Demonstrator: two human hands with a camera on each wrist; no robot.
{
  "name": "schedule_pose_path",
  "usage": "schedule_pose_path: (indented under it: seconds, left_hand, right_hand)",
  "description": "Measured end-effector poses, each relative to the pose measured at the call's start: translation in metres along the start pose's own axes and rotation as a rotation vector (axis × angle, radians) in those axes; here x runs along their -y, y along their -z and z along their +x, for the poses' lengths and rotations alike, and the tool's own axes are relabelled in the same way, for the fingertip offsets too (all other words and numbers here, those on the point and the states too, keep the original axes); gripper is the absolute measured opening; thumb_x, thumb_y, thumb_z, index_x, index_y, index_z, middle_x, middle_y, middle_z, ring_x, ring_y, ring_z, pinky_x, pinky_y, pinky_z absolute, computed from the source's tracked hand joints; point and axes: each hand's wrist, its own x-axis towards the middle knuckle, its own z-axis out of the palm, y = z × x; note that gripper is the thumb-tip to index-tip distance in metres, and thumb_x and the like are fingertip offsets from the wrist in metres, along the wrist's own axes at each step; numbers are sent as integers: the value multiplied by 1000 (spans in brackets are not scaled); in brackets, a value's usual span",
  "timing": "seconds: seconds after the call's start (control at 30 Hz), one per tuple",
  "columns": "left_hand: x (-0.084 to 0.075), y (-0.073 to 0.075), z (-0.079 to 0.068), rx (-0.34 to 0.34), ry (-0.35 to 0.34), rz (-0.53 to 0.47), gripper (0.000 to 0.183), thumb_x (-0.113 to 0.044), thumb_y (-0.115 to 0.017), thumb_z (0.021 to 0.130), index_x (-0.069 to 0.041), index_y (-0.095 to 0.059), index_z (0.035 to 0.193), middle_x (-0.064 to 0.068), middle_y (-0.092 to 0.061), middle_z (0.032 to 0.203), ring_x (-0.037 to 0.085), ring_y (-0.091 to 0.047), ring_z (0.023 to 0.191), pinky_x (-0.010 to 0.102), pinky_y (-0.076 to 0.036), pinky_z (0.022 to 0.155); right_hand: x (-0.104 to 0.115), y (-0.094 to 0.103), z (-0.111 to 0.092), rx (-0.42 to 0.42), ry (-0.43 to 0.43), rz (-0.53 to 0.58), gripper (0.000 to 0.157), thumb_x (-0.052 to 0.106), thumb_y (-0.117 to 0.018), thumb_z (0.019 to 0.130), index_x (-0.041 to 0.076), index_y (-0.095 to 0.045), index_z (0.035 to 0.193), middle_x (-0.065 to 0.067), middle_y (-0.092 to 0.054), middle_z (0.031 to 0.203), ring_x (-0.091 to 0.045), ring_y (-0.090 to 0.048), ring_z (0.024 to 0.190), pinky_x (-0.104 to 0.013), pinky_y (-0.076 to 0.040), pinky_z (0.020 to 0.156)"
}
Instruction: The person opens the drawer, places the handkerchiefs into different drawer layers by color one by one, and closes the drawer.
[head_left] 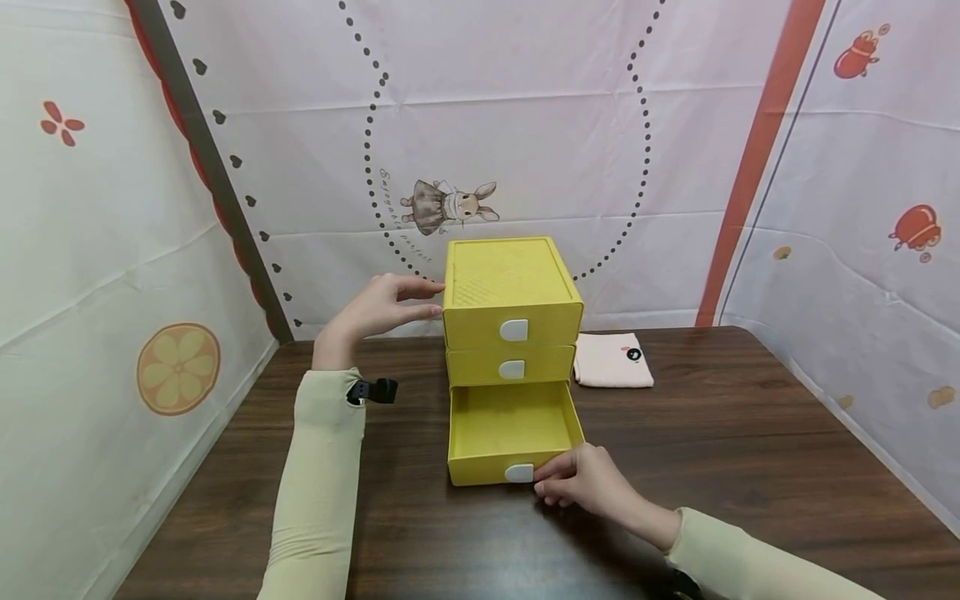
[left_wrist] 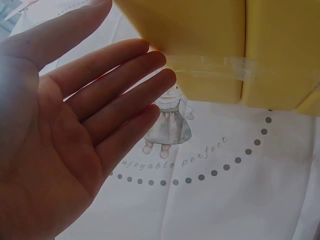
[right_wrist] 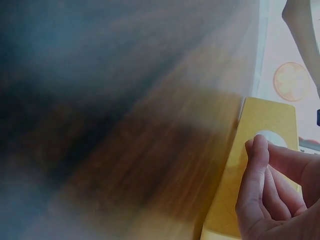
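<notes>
A yellow three-drawer unit [head_left: 510,271] stands on the table, each drawer front bearing a white tab. Its bottom drawer [head_left: 476,472] is pulled out with a bare inside, while the upper two are closed. At that drawer's front, my right hand [head_left: 592,483] pinches the white tab [head_left: 519,473] between thumb and fingers. My left hand [head_left: 378,307] is at the unit's upper left side, fingers straight and fingertips right at the wall. In the left wrist view, the left palm [left_wrist: 50,140] shows with nothing in it, and clear tape [left_wrist: 220,66] runs across the yellow side.
A folded pale pink cloth [head_left: 613,362] lies on the dark wooden table [head_left: 750,450], just right of the unit. Behind and at both sides hangs a printed curtain [head_left: 510,125]. A black wrist strap [head_left: 373,390] sits on the left sleeve.
</notes>
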Motion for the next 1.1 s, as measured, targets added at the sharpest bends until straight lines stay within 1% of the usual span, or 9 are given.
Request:
schedule_pose_path:
  seconds: [0.33,0.57,0.87,1.1]
  left_hand:
    - [1,0,1,-5,7,-2,53,-44,-67,85,-15,-60,129,5,-62,128,21,-57,119,42,-45,101]
    - [0,-1,1,-2,5,-11,52,-45,-68,85,-18,-60,129,4,-61,129,21,-56,119,43,-45,101]
    - [0,-1,1,-6,6,-7,51,-45,-68,85,-19,-61,128,4,-62,128,20,-57,119,43,-45,101]
    - [0,0,0,-5,6,1,52,-44,-68,85,-17,-60,129,5,-61,129,21,-56,119,43,-44,101]
  right_hand:
    - [0,-1,-5,12,16,-9,16,16,-74,81,3,-76,91,-5,-72,69,-14,-67,62,-25,-55,52]
    - [-1,-2,-10,24,12,1,16,15,-73,82,3,-76,92,-5,-72,70,-15,-67,62,-25,-55,52]
    - [-1,-5,-16,44,10,45,17,14,-75,81,2,-75,93,-11,-72,72,-16,-67,62,-26,-56,51]
    - [-1,-5,-19,67,19,57,20,12,-73,82,0,-74,98,-12,-72,75,-18,-67,62,-28,-56,51]
